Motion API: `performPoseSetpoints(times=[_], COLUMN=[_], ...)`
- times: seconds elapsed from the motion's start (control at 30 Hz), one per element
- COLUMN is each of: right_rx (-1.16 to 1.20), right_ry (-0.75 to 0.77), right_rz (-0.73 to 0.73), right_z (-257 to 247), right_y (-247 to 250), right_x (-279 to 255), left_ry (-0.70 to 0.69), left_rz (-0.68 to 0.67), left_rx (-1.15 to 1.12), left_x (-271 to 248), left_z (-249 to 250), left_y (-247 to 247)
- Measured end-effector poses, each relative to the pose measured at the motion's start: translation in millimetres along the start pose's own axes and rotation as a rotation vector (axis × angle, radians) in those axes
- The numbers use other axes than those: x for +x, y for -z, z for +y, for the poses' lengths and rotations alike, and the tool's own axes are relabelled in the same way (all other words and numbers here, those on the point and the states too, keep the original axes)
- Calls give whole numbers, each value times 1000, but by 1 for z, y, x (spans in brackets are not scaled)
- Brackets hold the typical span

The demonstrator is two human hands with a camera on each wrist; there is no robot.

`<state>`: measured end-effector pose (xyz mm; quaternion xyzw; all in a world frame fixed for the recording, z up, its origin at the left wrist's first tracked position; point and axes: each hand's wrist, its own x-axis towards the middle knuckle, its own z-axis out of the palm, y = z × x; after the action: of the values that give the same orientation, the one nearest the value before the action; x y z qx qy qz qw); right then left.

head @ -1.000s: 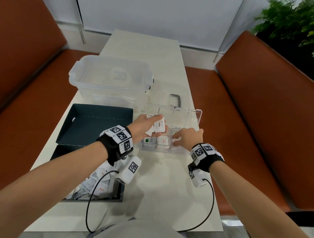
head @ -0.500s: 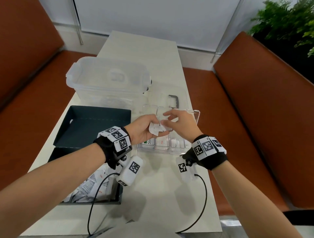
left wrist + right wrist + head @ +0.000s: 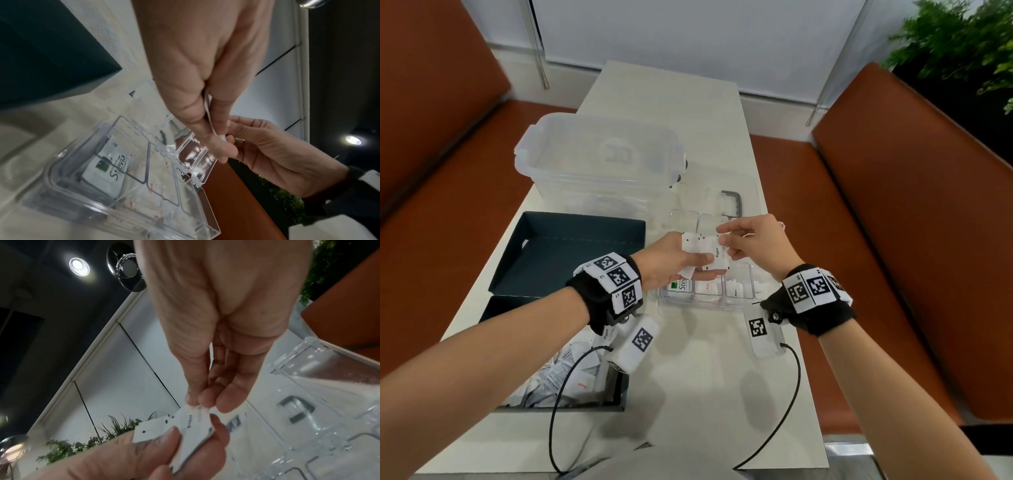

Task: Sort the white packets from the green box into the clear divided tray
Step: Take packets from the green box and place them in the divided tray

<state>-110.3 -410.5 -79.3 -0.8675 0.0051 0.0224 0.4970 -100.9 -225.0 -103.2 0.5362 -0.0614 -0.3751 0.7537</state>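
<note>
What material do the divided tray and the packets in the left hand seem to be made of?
Divided tray: likely hard clear plastic, glossy; contents show through and its edges catch highlights.
Packets, held in the left hand: apparently matte white paper, thin, printed in black, bending slightly.

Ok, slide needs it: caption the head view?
Left hand holds white packets above divided tray; right hand pinches one.

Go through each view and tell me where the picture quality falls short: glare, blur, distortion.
Head view: sharp, but wide-angle bending curves the table edges. Left wrist view: glare streaks on the clear divided tray; the left hand looms large and soft. Right wrist view: a ceiling light flares, and the white packets are slightly blurred.
</note>
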Motion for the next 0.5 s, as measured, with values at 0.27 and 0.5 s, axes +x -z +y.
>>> performPoseSetpoints(times=[0.27,0.5], right_rx=[43,93], right_ry=[-19,-47], right_rz=[-114,-37], right_z=[-4,5], right_y=[-1,10], right_x=[-3,1], left_ry=[26,18], left_rz=[-43,70], left_rx=[66,149], left_x=[0,1], left_z=[1,5], left_y=[1,-7])
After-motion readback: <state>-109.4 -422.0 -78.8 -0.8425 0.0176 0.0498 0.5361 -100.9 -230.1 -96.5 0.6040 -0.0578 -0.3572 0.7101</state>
